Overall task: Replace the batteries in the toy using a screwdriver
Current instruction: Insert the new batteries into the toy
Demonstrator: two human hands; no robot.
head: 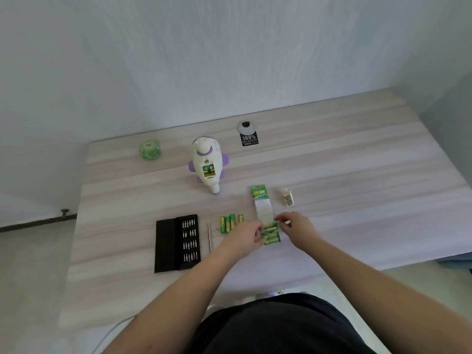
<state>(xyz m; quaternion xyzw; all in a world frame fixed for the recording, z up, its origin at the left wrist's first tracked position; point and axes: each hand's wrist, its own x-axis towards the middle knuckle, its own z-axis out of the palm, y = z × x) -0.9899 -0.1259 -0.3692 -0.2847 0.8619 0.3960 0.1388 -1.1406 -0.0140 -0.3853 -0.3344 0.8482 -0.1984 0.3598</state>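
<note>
A white and purple toy (207,163) lies on its back mid-table, its battery compartment open with two green batteries showing inside. Several loose green batteries (230,222) lie side by side nearer to me. A green battery pack (265,213) on a long card lies to their right. My left hand (249,235) pinches the pack's near left edge. My right hand (293,227) pinches its right side. A thin screwdriver (209,236) lies left of the loose batteries. The small white compartment cover (288,198) rests right of the pack.
An open black case of screwdriver bits (177,243) lies at the near left. A green cube (150,149) sits at the far left. A round cable grommet (246,127) with a black tag (249,139) is at the far edge. The wall stands behind the table (357,175).
</note>
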